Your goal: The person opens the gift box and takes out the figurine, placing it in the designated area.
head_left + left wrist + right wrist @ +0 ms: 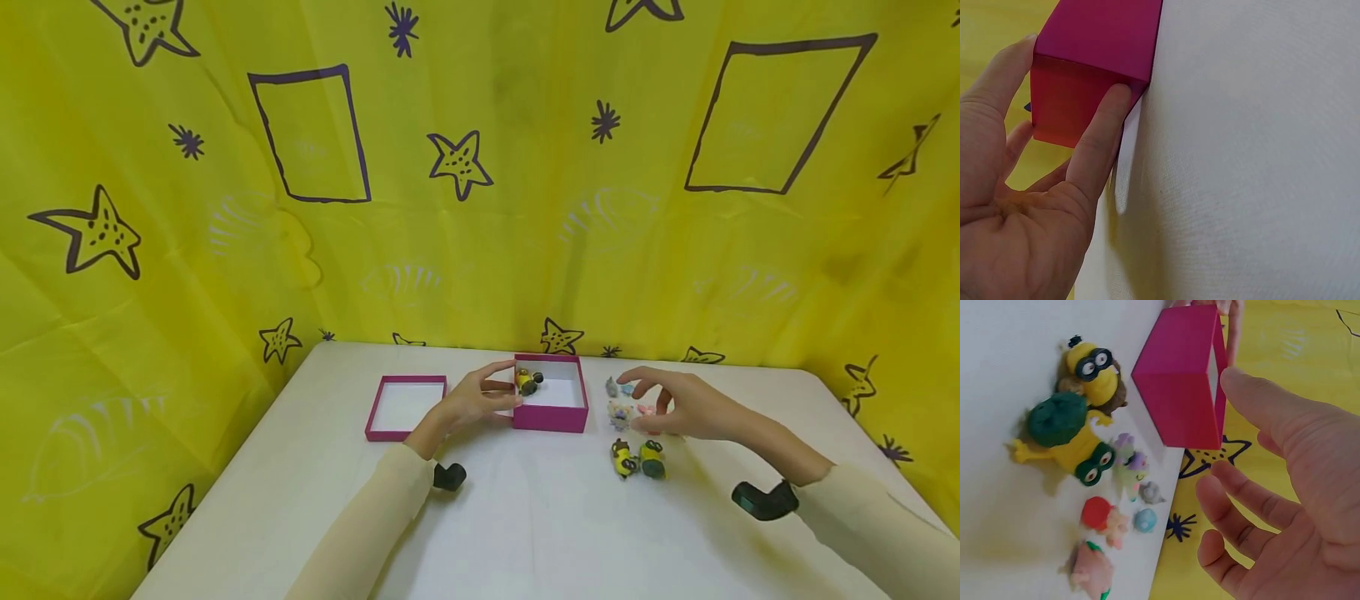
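Observation:
My left hand point(474, 400) holds the left side of a small magenta box point(551, 419), thumb and fingers spread across that wall. The box stands open at the top, white inside, and a yellow-and-dark minion figure point(527, 385) lies at its left. Over the small toys to its right hovers my right hand point(693, 406), fingers loosely bent and nothing between them. Below it are a piglet-like pink toy point(1092, 572), a red-and-peach toy point(1099, 514), a pale green-and-purple toy point(1129, 464), a light blue toy point(1145, 520) and a grey toy point(1152, 492).
Two more minion figures lie nearer me, one with brown point(622, 458) and one with dark green point(652, 460). A magenta-rimmed lid point(406, 436) rests left of the box, white inside facing up. Yellow patterned curtain point(510, 250) hangs behind the white table point(495, 533).

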Demonstrator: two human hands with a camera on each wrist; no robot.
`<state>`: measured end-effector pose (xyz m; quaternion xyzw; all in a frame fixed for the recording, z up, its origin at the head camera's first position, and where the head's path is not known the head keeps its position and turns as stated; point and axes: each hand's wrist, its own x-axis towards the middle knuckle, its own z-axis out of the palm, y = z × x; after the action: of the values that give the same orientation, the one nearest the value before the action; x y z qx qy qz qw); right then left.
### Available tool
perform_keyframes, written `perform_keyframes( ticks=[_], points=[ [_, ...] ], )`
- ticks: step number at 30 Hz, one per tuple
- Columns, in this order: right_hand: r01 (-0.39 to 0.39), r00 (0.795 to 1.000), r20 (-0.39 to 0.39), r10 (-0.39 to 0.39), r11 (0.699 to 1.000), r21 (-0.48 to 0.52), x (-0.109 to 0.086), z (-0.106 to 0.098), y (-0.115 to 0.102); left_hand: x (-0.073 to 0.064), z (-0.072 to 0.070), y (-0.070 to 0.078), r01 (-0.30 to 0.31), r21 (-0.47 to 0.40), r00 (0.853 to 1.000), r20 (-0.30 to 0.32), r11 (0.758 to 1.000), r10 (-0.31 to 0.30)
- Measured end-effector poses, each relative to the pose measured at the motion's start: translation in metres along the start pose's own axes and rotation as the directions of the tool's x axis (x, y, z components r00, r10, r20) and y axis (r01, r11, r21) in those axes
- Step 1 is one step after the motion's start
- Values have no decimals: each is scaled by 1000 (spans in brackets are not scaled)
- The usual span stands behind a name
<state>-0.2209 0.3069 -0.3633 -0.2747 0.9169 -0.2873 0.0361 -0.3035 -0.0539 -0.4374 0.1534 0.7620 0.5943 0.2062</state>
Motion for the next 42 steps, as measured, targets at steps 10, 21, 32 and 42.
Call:
perform_keyframes(
  ticks=[10,21,32,42],
  points=[
    [21,1000,8,-21,1000,7,42,1,-15,0,-2,-2,4,27,1000,-14,1000,-3],
    [29,999,17,-29,999,-24,86,17,-25,3,-1,-4,21,45,999,-34,999,-20],
    [35,999,39,-36,999,25,118,36,-27,1,-1,0,14,46,1000,-29,999,-13],
    [-10,996,93,8,1000,12,139,55,-25,0,-1,-1,12,28,1000,-14,1000,-11]
  ],
)
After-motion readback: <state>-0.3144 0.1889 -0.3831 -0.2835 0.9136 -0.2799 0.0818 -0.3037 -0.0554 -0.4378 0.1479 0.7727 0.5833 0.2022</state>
